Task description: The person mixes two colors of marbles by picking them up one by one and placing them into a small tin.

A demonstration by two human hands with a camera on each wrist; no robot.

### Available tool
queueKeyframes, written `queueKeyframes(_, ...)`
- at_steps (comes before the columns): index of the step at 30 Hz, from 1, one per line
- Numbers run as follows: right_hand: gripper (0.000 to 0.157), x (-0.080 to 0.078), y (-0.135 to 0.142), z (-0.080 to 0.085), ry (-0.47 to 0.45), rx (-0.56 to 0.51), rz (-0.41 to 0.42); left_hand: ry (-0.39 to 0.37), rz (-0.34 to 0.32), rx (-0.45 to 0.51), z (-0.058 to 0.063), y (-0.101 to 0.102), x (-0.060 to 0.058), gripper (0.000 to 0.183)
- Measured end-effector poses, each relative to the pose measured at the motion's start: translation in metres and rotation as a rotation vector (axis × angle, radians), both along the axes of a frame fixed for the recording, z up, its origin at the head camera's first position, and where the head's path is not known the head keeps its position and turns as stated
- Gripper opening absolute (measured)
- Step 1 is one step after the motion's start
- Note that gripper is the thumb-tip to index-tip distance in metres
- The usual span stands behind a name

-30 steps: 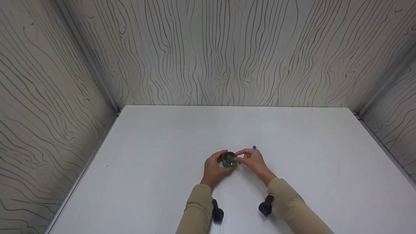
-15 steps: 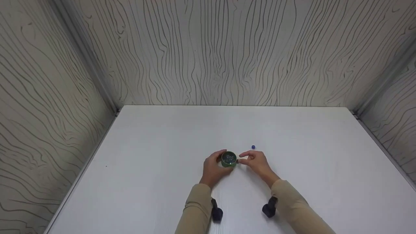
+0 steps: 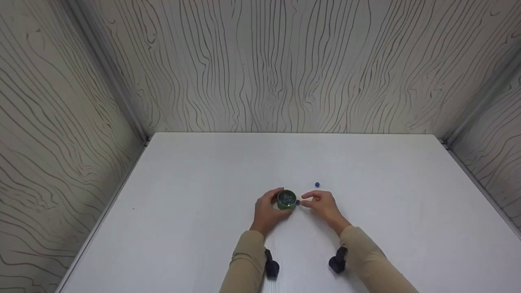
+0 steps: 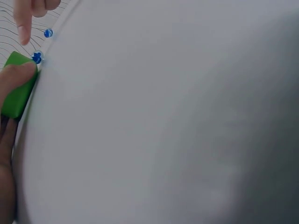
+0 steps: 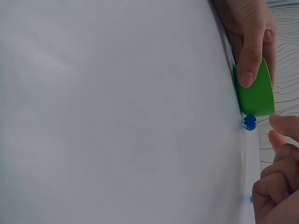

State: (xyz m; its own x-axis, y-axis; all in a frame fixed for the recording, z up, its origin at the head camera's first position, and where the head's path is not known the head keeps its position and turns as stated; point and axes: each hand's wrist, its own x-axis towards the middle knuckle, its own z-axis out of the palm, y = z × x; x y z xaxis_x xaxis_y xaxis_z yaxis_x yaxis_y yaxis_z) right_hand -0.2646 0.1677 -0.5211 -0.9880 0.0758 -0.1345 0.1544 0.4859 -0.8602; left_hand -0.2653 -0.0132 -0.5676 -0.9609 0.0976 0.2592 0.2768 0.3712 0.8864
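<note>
My left hand [image 3: 268,209] grips a small green cup [image 3: 287,206] from its left side, thumb at the front. Inside the cup lie several glassy, dark-looking marbles [image 3: 287,198]. Against the cup's right side rests a clear marble with a blue swirl [image 5: 250,122]. Just right of that marble is my right hand [image 3: 325,204], its thumb and forefinger held apart with nothing pinched between them. Its other fingers are bent, as the right wrist view shows. A second blue marble [image 3: 317,184] lies on the table beyond the right hand.
Everything stands on a white table [image 3: 203,171]. Wood-grain patterned panels [image 3: 260,65] rise behind it and at both sides. A dark camera mount [image 3: 272,266] sits on the left wrist, another camera mount [image 3: 338,262] on the right.
My right hand has drawn back from the cup's rim to the right, and its thumb and forefinger have parted. A marble now shows beside the cup. My left hand keeps its grip.
</note>
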Motion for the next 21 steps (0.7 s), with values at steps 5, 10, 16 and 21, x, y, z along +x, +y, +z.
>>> queueKeyframes(5, 0.022, -0.0031, 0.0034, -0.0035, 0.001, -0.024, 0.011, -0.014, -0.01, 0.021, 0.0021, -0.0001, 0.0015, 0.061)
queueKeyframes(10, 0.025, -0.0052, 0.0064, -0.0077, -0.033, -0.047, 0.02, -0.014, -0.013, 0.021, 0.002, -0.0003, 0.0017, 0.061)
queueKeyframes(16, 0.026, -0.0061, 0.0077, -0.0084, -0.072, -0.04, 0.033, -0.016, -0.004, 0.012, 0.0025, -0.0004, 0.002, 0.061)
queueKeyframes(21, 0.028, -0.008, 0.0073, -0.0076, -0.078, -0.051, 0.053, -0.015, -0.006, 0.022, 0.0028, 0.0001, 0.0022, 0.06)
